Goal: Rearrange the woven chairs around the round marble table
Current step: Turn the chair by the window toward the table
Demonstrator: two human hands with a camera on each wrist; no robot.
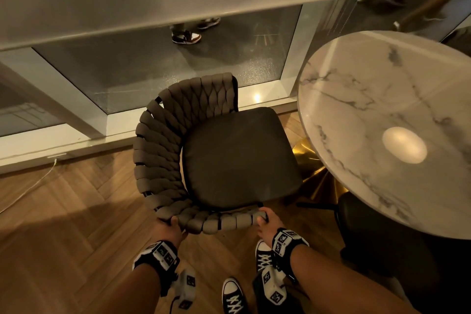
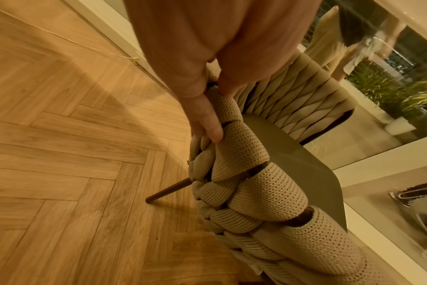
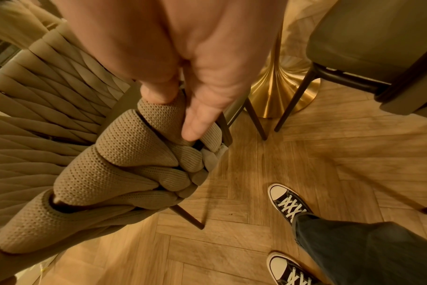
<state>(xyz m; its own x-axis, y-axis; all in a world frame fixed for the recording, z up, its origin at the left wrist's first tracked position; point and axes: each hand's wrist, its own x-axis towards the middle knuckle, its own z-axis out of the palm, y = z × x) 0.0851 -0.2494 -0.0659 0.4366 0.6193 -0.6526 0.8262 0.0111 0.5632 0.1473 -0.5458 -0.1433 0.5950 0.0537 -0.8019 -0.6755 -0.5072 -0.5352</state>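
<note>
A woven chair (image 1: 178, 140) with a dark seat cushion stands left of the round marble table (image 1: 382, 120), its open front turned toward the table. My left hand (image 1: 169, 224) grips the near woven rim at its left corner. My right hand (image 1: 265, 219) grips the same rim at its right end. In the left wrist view my left hand (image 2: 207, 123) curls over the thick knitted bands of the chair (image 2: 256, 192). In the right wrist view my right hand (image 3: 195, 115) wraps the rim end of the chair (image 3: 115, 164).
A second chair (image 1: 369, 237) sits tucked under the table's near edge, its seat (image 3: 378, 38) close to my right hand. The table's gold pedestal base (image 3: 280, 86) stands between the chairs. A glass wall (image 1: 178, 64) and white sill lie behind. A thin cable (image 1: 30, 186) crosses the wood floor.
</note>
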